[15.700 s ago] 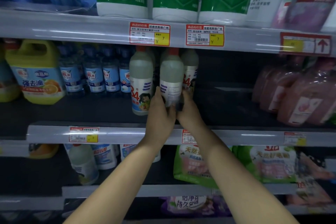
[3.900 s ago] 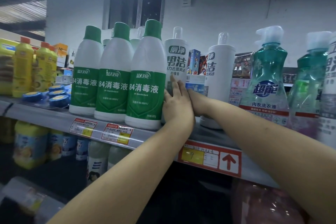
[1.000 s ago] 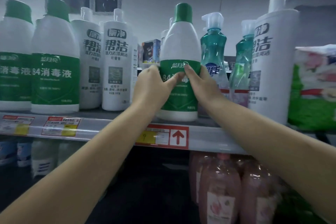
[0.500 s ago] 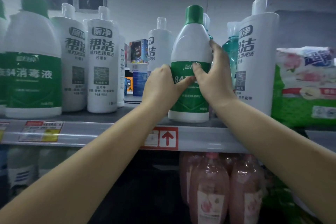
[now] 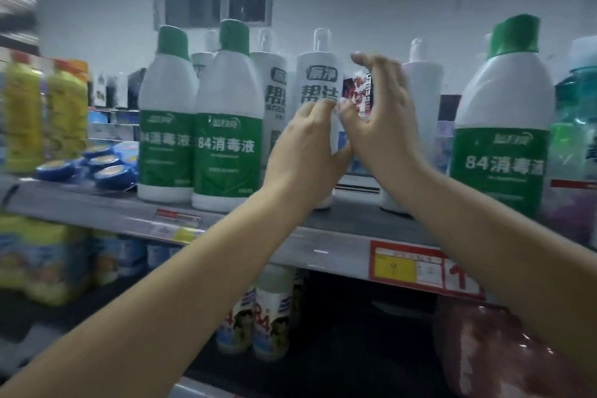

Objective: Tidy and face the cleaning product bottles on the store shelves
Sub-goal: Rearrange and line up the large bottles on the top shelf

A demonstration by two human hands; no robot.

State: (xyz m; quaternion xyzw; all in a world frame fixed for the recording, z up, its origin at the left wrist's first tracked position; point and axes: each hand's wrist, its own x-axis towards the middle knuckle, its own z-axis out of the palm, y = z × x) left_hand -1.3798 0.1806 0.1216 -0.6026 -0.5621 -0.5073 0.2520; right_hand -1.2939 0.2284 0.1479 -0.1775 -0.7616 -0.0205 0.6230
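Observation:
On the top shelf (image 5: 323, 249), a tall white cleaner bottle (image 5: 318, 81) stands between two 84 disinfectant bottles with green caps (image 5: 227, 139) on the left and a single one (image 5: 504, 139) on the right. My left hand (image 5: 303, 155) is in front of the white bottle's lower half with its fingers loosely bent at the label. Just to the right of that bottle, my right hand (image 5: 381, 119) is raised with straight fingers and holds nothing. The two thumbs meet between the hands. Another white bottle (image 5: 420, 97) stands behind my right hand.
Yellow bottles (image 5: 22, 113) and blue round pucks (image 5: 106, 168) fill the shelf's left end. A teal pump bottle (image 5: 575, 126) stands at the far right. Small 84 bottles (image 5: 271, 310) and pink pouches (image 5: 484, 349) sit on the shelf below. A red price tag (image 5: 410, 268) hangs on the edge.
Both hands have let go of the green-capped disinfectant bottle, which now stands at the right, and moved left to the white cleaner bottle. The view has swung left.

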